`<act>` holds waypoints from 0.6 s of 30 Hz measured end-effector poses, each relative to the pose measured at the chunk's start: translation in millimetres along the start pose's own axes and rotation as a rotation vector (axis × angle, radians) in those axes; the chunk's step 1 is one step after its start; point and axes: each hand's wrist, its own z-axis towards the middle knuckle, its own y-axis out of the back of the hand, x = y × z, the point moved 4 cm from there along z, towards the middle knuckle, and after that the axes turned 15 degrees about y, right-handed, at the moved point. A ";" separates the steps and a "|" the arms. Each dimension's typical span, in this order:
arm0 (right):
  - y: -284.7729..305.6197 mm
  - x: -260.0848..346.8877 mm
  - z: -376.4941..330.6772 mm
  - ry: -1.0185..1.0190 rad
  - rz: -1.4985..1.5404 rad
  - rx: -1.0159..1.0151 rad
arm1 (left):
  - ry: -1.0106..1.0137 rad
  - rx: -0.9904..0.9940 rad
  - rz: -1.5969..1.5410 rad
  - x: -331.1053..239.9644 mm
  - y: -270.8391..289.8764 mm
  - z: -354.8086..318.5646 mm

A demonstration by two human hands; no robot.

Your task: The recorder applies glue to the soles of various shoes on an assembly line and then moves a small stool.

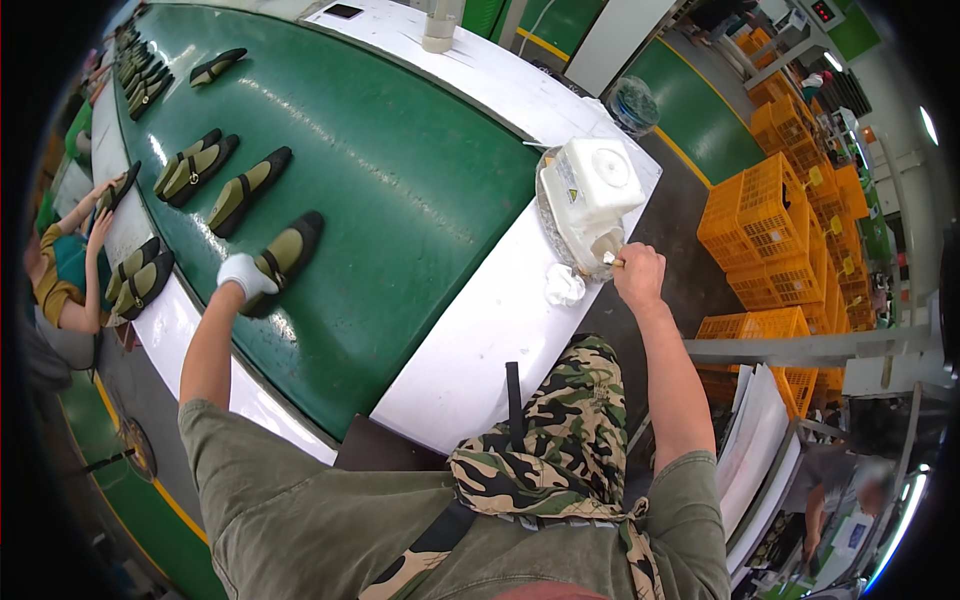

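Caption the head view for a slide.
Gloved left hand grasps a shoe on the green belt; right hand dips a brush in the white container.

green conveyor belt (400, 180) | olive-black shoes (240, 190) | white jug (590, 185)

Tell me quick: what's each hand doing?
Left hand, gloved: closed on a shoe on the belt.
Right hand: closed on a small tool at the white tub.
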 end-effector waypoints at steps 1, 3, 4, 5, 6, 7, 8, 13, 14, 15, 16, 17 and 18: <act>1.0 -7.6 -0.3 -0.101 0.069 0.004 | -0.084 0.049 0.108 -16.8 1.8 -17.5; 1.9 -17.6 0.0 -0.217 0.138 0.004 | -0.154 0.119 0.189 -38.1 -4.7 -54.4; -4.0 -27.2 -4.2 -0.435 0.278 0.037 | -0.148 0.044 0.101 -47.6 -4.4 -75.9; -10.6 -35.9 -12.2 -0.653 0.421 0.067 | -0.142 -0.030 0.013 -53.8 -2.2 -91.7; -13.6 -42.6 -18.7 -0.756 0.431 0.114 | -0.150 -0.039 0.023 -55.1 -5.9 -92.9; -14.1 -44.9 -25.9 -0.769 0.435 0.109 | -0.160 -0.073 -0.101 -56.5 -10.8 -89.4; -13.4 -47.0 -35.1 -0.807 0.427 0.055 | -0.170 -0.106 -0.224 -57.7 -13.4 -85.7; -33.2 -59.3 -87.7 -0.953 1.014 -0.310 | -0.072 0.096 0.004 -77.9 -12.9 -68.1; -24.8 -48.7 -91.9 -1.058 1.168 -0.352 | -0.064 0.115 -0.008 -75.0 -18.9 -62.9; -11.6 -37.8 -97.2 -1.163 1.319 -0.397 | -0.060 0.133 -0.021 -71.5 -26.6 -56.8; -4.1 -36.9 -106.9 -1.180 1.323 -0.413 | -0.080 0.138 -0.192 -66.5 -36.1 -50.4; -1.4 -34.1 -112.8 -1.168 1.456 -0.439 | -0.084 0.135 -0.180 -71.4 -52.7 -54.0; 0.9 -30.7 -119.7 -1.155 1.592 -0.467 | -0.129 0.350 -0.698 -79.6 -68.2 -58.4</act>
